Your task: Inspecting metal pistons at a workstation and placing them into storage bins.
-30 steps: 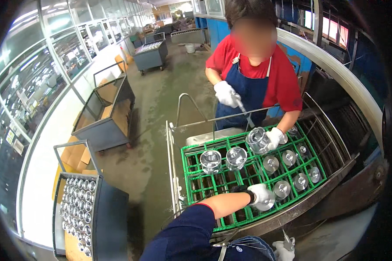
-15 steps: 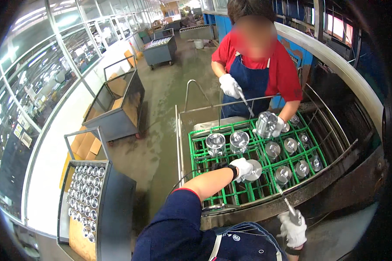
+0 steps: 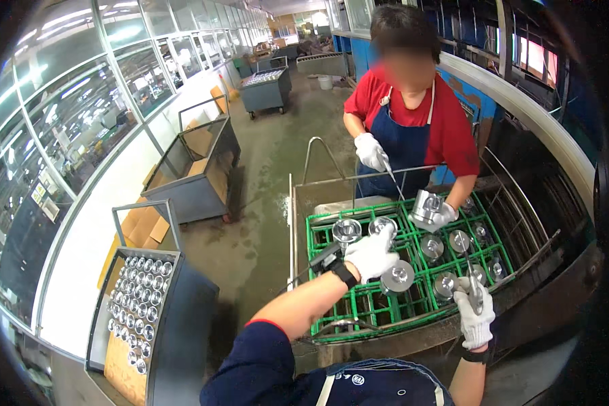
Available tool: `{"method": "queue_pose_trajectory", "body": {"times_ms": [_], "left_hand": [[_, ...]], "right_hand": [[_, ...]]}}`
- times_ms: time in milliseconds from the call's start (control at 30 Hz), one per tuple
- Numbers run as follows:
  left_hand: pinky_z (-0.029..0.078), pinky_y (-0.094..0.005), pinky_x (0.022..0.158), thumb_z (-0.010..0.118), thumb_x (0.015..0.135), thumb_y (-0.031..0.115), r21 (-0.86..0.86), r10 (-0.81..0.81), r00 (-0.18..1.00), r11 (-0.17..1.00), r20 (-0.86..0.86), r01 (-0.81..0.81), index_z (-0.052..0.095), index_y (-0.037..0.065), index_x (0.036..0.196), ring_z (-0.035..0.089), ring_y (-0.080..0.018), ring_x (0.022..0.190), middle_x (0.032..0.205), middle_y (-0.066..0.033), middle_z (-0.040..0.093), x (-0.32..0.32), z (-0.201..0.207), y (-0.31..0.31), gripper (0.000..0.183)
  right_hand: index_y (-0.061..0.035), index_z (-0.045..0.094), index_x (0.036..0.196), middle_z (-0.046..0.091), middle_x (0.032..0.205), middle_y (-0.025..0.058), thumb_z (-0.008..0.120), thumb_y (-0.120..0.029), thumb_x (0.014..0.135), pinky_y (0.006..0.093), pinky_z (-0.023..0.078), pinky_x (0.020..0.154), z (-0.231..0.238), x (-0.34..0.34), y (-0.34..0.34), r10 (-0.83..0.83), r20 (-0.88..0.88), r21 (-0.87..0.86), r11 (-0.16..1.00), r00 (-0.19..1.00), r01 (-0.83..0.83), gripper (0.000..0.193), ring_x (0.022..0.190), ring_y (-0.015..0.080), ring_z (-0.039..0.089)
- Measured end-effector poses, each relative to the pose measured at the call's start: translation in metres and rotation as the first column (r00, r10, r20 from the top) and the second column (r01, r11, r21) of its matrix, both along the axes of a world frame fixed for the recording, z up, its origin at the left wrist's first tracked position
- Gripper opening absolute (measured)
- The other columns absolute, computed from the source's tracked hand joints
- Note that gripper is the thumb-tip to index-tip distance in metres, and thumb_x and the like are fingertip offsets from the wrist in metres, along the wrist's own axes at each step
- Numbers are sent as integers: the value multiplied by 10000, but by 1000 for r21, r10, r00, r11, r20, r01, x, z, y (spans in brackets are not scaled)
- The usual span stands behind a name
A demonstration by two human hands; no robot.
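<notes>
Over at the green rack (image 3: 309, 238), the person's left hand (image 3: 373, 257), white-gloved with a black wristband (image 3: 345, 274), is above the left half, its fingers over the near side of a metal piston (image 3: 381, 222); I can't tell from here whether they have closed on it. A second piston (image 3: 346, 231) stands on the rack to that one's left, and a flat-faced piston (image 3: 398, 276) sits just right of the hand. The right hand (image 3: 476, 317), well apart from the left at the rack's near right edge, is wrapped around a slim metal tool (image 3: 478, 296), its tip pointing over the rack. Across the rack, a co-worker (image 3: 448, 140) holds a thin rod (image 3: 391, 174) and a tilted piston (image 3: 426, 205) above its middle. Well to the rack's left stands a grey cart (image 3: 186, 325) topped with rows of pistons (image 3: 152, 313).
</notes>
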State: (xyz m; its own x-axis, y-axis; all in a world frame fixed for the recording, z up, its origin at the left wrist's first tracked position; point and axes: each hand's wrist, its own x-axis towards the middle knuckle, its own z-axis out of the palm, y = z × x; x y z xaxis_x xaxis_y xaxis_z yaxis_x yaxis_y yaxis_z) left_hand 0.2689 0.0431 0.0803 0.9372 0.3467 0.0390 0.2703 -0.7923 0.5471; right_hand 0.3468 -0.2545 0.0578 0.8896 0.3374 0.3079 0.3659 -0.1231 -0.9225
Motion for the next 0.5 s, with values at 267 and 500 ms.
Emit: {"method": "queue_pose_trajectory", "body": {"times_ms": [267, 500], "left_hand": [[537, -456, 636, 595, 781, 331, 230, -105, 901, 949, -421, 217, 642, 93, 1012, 705, -328, 762, 805, -124, 718, 4, -13, 22, 335], [557, -491, 675, 617, 784, 283, 247, -179, 794, 891, -581, 381, 707, 113, 1027, 722, -311, 849, 910, -112, 739, 18, -29, 14, 309]], "right_hand": [[-12, 664, 804, 640, 700, 105, 494, -406, 981, 425, 507, 704, -86, 35, -2, -6, 352, -314, 941, 936, 124, 464, 626, 249, 600], [-49, 622, 788, 696, 722, 59, 757, -35, 655, 483, 187, 1186, -82, 46, 1, 82, -427, -38, 993, 901, -109, 189, 712, 214, 645]]}}
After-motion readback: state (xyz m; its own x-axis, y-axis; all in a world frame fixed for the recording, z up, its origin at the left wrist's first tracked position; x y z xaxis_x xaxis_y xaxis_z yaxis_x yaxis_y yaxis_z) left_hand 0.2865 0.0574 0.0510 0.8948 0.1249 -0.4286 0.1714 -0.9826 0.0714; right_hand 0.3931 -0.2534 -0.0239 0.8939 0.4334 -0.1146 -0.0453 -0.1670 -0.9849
